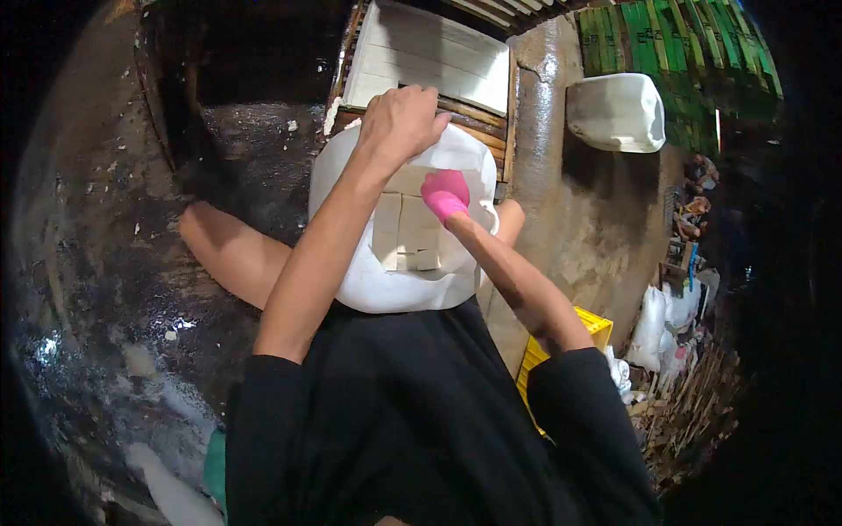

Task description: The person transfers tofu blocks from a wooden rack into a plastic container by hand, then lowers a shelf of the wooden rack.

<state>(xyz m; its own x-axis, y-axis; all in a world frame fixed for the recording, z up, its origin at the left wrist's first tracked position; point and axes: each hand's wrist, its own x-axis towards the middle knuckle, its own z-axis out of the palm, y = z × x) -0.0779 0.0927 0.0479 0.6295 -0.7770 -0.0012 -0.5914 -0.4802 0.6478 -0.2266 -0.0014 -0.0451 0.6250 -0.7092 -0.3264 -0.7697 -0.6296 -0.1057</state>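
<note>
Between my knees sits a white plastic tub [373,294] with a cut-open top. Inside it lie several pale rectangular blocks [419,223] that look like tofu, some long and some small. My left hand [403,123], bare, is over the tub's far rim with its fingers curled down; what they grip is hidden. My right hand [447,193], in a pink glove, is closed inside the tub above the blocks; I cannot make out what is in it. Just beyond my left hand, a large white slab [421,57] marked with cut lines lies in a wooden frame.
Wooden slats [487,131] edge the frame. To the right, another white plastic container [617,112] lies on the wet floor, near green slatted panels [675,39]. A yellow crate [596,326] stands by my right elbow, with white sacks [649,329] and scrap wood [688,416] beyond.
</note>
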